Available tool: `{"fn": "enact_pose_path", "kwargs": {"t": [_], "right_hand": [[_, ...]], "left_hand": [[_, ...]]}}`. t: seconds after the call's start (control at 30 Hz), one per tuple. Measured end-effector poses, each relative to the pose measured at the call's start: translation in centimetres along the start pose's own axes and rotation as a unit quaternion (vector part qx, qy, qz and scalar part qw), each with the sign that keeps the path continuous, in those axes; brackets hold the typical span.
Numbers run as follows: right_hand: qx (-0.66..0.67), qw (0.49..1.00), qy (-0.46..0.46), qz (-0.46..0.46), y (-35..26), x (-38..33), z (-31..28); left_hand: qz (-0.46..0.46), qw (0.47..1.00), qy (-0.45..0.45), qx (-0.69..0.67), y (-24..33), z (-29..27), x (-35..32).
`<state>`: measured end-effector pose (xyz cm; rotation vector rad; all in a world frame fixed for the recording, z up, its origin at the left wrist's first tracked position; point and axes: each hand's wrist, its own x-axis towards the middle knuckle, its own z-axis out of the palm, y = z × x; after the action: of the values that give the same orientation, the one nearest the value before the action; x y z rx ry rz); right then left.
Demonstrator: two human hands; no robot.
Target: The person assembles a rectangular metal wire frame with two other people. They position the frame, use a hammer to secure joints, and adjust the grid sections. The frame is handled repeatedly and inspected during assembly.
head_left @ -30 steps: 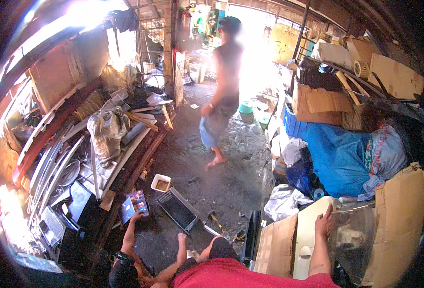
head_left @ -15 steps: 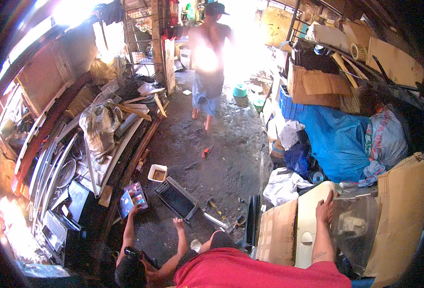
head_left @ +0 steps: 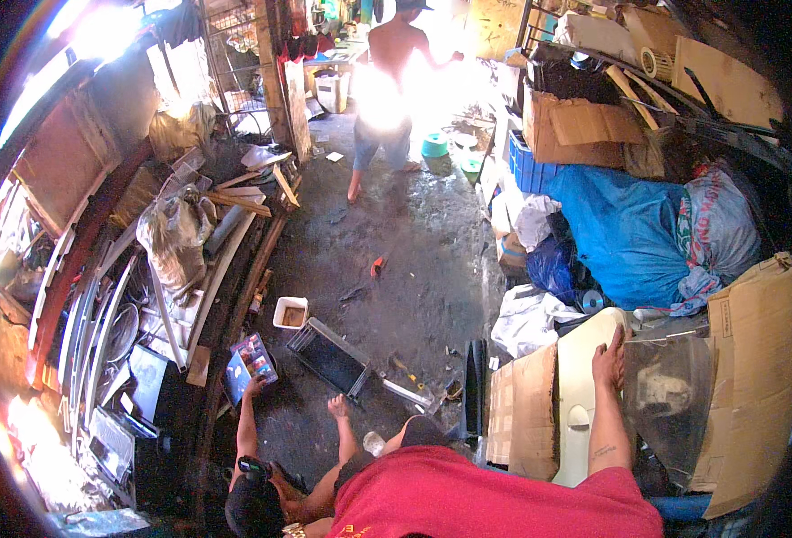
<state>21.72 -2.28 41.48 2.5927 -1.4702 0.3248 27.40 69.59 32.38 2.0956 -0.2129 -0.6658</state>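
My right hand point(head_left: 609, 361) grips the top right edge of a cream plastic panel point(head_left: 580, 399) with a small recess in its face. A brown cardboard sheet point(head_left: 523, 408) stands left of the panel, and a clear plastic sheet point(head_left: 669, 394) is right of it. Low in view, a wrist with a gold watch point(head_left: 294, 531) beside a capped co-worker point(head_left: 257, 502) seems to be my left; its fingers cannot be made out. The co-worker's hand touches a flat thing with a colourful picture point(head_left: 251, 363). Their other hand hovers near a black tray-like frame point(head_left: 328, 359).
Scrap strips and a laptop point(head_left: 112, 439) are heaped at left. A square white tub point(head_left: 291, 313) and a hammer-like tool point(head_left: 406, 369) lie on the dark floor point(head_left: 396, 305). Blue sacks point(head_left: 624, 233) and boxes fill the right side. Another person point(head_left: 396, 81) stands in the bright doorway.
The person at the far end has stepped further off and swung an arm out to the right. The gold watch has come into view. My right hand stays on the panel.
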Motion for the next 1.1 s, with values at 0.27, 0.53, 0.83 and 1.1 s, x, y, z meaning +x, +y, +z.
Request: {"fn": "enact_pose_path", "kwargs": {"t": [0.27, 0.53, 0.83, 1.1], "right_hand": [[-0.034, 0.989, 0.126, -0.069, 1.3, 0.5, 2.2], [0.011, 0.994, 0.095, -0.047, 0.9, 0.2, 1.7], [-0.019, 0.990, 0.126, -0.068, 1.0, 0.3, 2.1], [-0.022, 0.995, 0.088, -0.039, 0.0, -0.5, 0.7]], "left_hand": [[-0.001, 0.956, -0.292, 0.038, -4.6, 8.8, -9.2], [0.065, 0.927, -0.364, 0.062, -6.5, 10.4, -11.5], [0.042, 0.908, -0.401, 0.116, -4.3, 10.3, -11.9], [0.009, 0.926, -0.369, 0.078, 0.3, 8.2, -11.9]]}}
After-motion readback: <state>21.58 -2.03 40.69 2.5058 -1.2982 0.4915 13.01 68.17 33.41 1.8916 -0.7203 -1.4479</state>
